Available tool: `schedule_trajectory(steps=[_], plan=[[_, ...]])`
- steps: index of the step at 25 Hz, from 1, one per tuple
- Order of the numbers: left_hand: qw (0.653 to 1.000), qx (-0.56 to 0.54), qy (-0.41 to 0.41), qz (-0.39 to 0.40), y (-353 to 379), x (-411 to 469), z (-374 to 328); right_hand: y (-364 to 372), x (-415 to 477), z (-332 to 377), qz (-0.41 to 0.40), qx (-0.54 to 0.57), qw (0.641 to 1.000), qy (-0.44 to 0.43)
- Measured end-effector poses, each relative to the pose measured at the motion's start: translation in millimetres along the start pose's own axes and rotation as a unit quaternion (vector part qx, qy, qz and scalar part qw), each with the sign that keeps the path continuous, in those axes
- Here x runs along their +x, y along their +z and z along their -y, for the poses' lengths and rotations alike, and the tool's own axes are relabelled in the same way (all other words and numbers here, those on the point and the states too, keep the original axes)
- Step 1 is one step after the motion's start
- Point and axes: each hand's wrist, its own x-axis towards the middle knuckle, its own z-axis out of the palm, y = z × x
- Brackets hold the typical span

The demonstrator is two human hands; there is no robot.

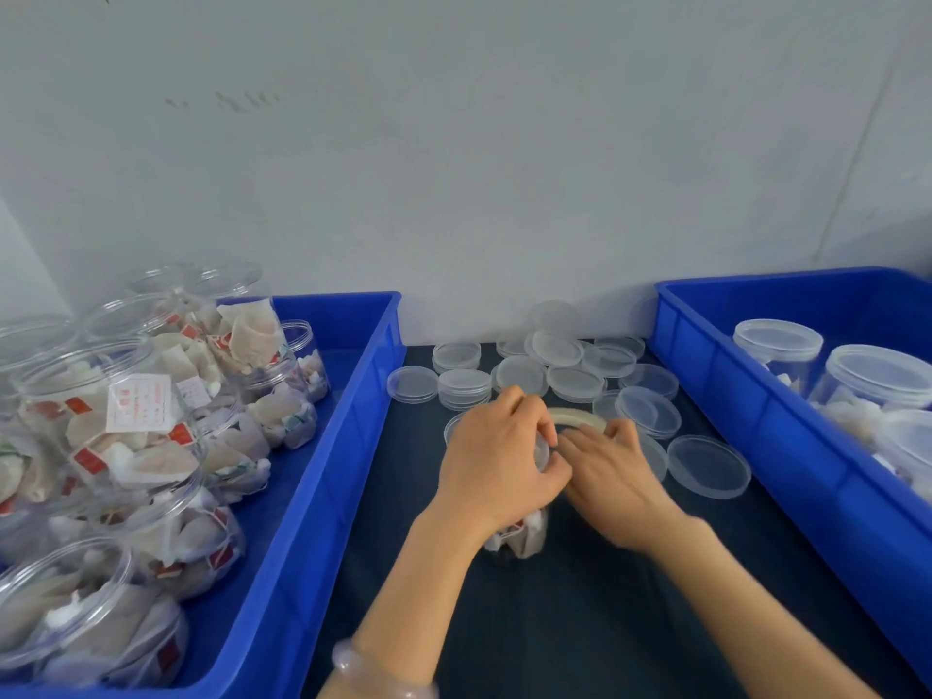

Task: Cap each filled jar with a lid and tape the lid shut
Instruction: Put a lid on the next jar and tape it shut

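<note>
A clear filled jar stands on the dark mat in the middle, mostly hidden under my hands. My left hand curls over its top and grips the lid. My right hand sits just to the right, its fingers curled at the jar's rim beside a roll of tape that shows behind the fingers. Whether the right hand grips the roll or a tape end is hidden. Several loose clear lids lie on the mat beyond the hands, and one lid lies to the right.
A blue bin on the left is piled with several filled jars without lids. Another blue bin on the right holds capped jars. A pale wall stands close behind the mat.
</note>
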Motion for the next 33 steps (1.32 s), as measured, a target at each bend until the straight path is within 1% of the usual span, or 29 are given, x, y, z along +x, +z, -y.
schedule_trajectory(steps=[2, 3, 5, 7, 8, 9, 10, 12, 14, 15, 16, 17, 19, 20, 21, 23, 25, 26, 27, 28, 30, 32, 33], plan=[[0.997, -0.04, -0.017, -0.066, 1, -7, 3, 14, -9, 5, 0.002, 0.027, 1.0, 0.007], [0.992, -0.08, -0.04, -0.091, 2, -12, 5, 19, -11, 9, 0.005, 0.033, 0.999, 0.003], [0.968, -0.202, -0.09, -0.118, 7, -25, 10, 25, -15, 11, 0.027, 0.056, 0.998, 0.002], [0.933, -0.313, -0.147, -0.103, 11, -37, 16, 25, -20, 8, 0.067, 0.076, 0.995, 0.004], [0.923, -0.337, -0.163, -0.086, 13, -42, 20, 23, -22, 8, 0.086, 0.086, 0.993, 0.006], [0.923, -0.338, -0.169, -0.069, 16, -47, 24, 20, -23, 9, 0.091, 0.117, 0.989, 0.005], [0.925, -0.334, -0.171, -0.055, 20, -52, 27, 16, -24, 11, 0.074, 0.166, 0.983, -0.001], [0.923, -0.33, -0.192, -0.042, 27, -61, 30, 9, -29, 26, 0.031, 0.293, 0.956, -0.016], [0.92, -0.33, -0.212, -0.019, 28, -65, 33, 6, -29, 45, 0.032, 0.438, 0.899, 0.011], [0.918, -0.332, -0.215, 0.0, 28, -65, 34, 5, -29, 52, 0.03, 0.481, 0.875, 0.042], [0.913, -0.346, -0.213, 0.017, 28, -66, 35, 3, -29, 56, 0.015, 0.49, 0.869, 0.071], [0.906, -0.37, -0.206, 0.025, 27, -66, 36, 0, -29, 58, -0.013, 0.481, 0.872, 0.093], [0.888, -0.418, -0.191, 0.014, 28, -67, 38, -6, -27, 55, -0.058, 0.479, 0.869, 0.108], [0.883, -0.433, -0.183, 0.003, 29, -67, 39, -8, -26, 51, -0.082, 0.495, 0.858, 0.109], [0.882, -0.435, -0.178, -0.006, 30, -68, 40, -14, -24, 46, -0.12, 0.518, 0.838, 0.119], [0.889, -0.42, -0.182, -0.011, 33, -70, 41, -34, -18, 24, -0.251, 0.533, 0.789, 0.175], [0.896, -0.399, -0.197, 0.0, 33, -71, 42, -59, -8, -16, -0.393, 0.468, 0.75, 0.254], [0.899, -0.388, -0.203, 0.007, 33, -71, 42, -72, -4, -40, -0.44, 0.432, 0.73, 0.295], [0.903, -0.377, -0.206, 0.016, 33, -72, 42, -82, -1, -66, -0.464, 0.402, 0.711, 0.343], [0.906, -0.368, -0.21, 0.027, 33, -71, 43, -89, -1, -89, -0.467, 0.376, 0.697, 0.392], [0.914, -0.34, -0.213, 0.056, 34, -71, 43, -93, -3, -123, -0.434, 0.332, 0.686, 0.481], [0.922, -0.316, -0.21, 0.076, 35, -71, 43, -92, -4, -149, -0.375, 0.315, 0.691, 0.532], [0.923, -0.312, -0.209, 0.082, 35, -72, 43, -93, -3, -160, -0.322, 0.318, 0.7, 0.553]])
